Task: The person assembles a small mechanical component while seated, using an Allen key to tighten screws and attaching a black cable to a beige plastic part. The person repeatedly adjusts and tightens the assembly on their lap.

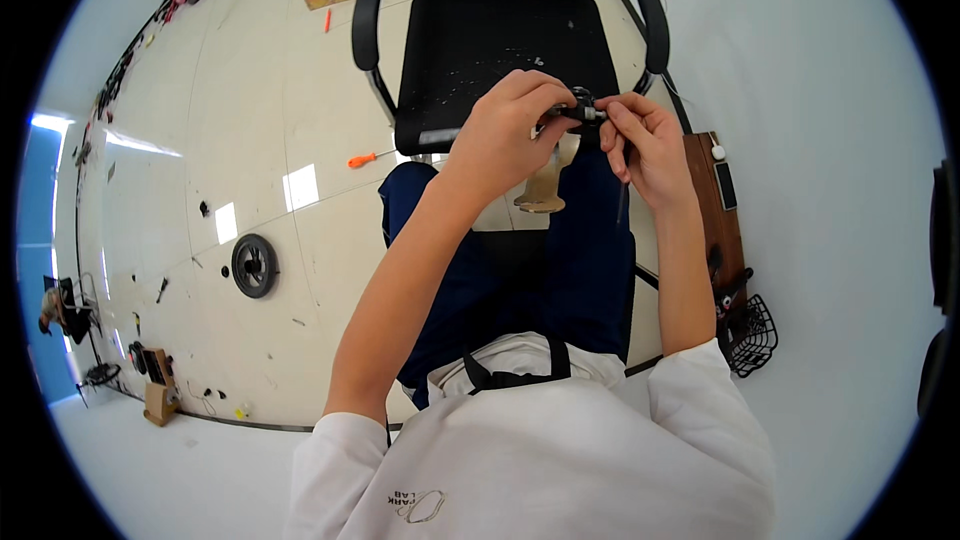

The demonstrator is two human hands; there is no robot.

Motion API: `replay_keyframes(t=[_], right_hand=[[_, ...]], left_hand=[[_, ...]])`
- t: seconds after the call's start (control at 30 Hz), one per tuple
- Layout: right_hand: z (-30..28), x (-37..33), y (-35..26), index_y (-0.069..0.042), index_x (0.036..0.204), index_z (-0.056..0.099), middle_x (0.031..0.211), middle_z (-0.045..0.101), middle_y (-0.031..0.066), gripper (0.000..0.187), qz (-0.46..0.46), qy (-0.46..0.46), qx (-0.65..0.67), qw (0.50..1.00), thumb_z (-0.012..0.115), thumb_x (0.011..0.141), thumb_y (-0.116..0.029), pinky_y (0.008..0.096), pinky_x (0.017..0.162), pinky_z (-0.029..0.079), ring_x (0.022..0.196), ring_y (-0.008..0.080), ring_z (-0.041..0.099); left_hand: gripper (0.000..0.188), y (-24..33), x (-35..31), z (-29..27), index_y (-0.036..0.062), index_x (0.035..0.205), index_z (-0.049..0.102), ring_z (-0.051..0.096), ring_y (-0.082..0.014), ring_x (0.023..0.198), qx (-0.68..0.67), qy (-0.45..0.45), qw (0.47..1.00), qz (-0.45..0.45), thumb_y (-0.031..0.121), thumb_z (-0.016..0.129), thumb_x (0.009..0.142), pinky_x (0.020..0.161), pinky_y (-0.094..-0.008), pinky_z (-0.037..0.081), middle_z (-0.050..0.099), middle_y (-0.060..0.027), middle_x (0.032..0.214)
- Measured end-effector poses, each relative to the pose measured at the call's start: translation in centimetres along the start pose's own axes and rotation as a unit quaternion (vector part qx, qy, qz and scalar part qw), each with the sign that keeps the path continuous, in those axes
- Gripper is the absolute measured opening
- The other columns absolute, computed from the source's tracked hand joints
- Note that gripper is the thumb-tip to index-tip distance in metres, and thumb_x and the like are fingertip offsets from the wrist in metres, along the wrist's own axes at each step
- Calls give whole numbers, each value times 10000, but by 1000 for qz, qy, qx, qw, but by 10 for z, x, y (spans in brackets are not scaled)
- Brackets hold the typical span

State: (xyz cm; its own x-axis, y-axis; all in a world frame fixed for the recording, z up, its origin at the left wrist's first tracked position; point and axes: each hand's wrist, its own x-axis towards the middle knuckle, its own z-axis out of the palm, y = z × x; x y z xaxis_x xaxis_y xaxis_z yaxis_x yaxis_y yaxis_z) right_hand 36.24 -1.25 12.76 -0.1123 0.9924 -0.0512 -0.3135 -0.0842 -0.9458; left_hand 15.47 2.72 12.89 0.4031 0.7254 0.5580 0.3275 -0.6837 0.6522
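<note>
My left hand [512,130] is closed around a small black and silver metal part [584,108], held up above my lap at the front of the chair seat. The thumb and forefinger of my right hand [648,148] pinch the silver end at its right side. A thin dark rod [622,204] shows below my right fingers; what it belongs to is unclear. Under the left hand is a translucent tan piece with a flared lower end [542,190], its upper part hidden by the fingers. I cannot tell whether it is held.
A black office chair [500,50] with armrests faces me. On the floor at left lie an orange-handled screwdriver [366,160], a small black wheel [255,266] and scattered parts. To my right stand a brown wooden cabinet [712,200] with a phone [725,186] and a black wire basket [752,335].
</note>
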Motion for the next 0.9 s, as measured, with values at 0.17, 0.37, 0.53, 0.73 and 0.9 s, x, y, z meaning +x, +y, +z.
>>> replay_keyframes(t=[0.17, 0.37, 0.53, 0.73, 0.9], right_hand=[[-22, 1, -5, 44, 1057, 657, 724, 649, 73, 191, -29, -33, -68, 997, 573, 1039, -126, 192, 411, 379, 480, 69, 543], [-4, -4, -3, 42, 1061, 649, 723, 625, 66, 198, -58, 78, -76, 992, 575, 1043, -141, 193, 405, 358, 461, 69, 528], [2, -6, 3, 62, 1039, 635, 719, 635, 84, 171, -92, 125, -59, 986, 557, 1043, -90, 207, 405, 382, 475, 87, 567], [-14, -2, 2, 45, 1023, 625, 708, 624, 84, 190, -41, 100, 53, 993, 545, 1053, -125, 219, 396, 381, 458, 100, 553], [-9, -7, -5, 24, 980, 613, 676, 607, 79, 207, -22, 125, 37, 991, 542, 1057, -154, 223, 379, 369, 428, 103, 525]], left_hand=[[188, 9, 7, 15, 14, 976, 717, 715, -208, 877, 14, -21, 1000, 15, -11, 788, 804, 722, -304, 642, 675, -77, 1056], [289, 10, 17, 23, 14, 1083, 678, 702, -219, 915, 31, -41, 999, 5, -52, 758, 813, 742, -308, 637, 642, -86, 1064], [281, 13, 25, 28, 16, 1097, 673, 693, -240, 921, 48, -40, 998, 32, -39, 739, 830, 760, -315, 630, 636, -90, 1054], [298, 15, 33, 32, 37, 1124, 692, 683, -247, 921, 71, -49, 995, 54, 17, 756, 834, 766, -342, 613, 632, -88, 1085], [286, 17, 39, 35, 94, 1094, 757, 666, -212, 871, 74, -64, 993, 73, 58, 791, 813, 737, -307, 595, 649, -64, 1054]])
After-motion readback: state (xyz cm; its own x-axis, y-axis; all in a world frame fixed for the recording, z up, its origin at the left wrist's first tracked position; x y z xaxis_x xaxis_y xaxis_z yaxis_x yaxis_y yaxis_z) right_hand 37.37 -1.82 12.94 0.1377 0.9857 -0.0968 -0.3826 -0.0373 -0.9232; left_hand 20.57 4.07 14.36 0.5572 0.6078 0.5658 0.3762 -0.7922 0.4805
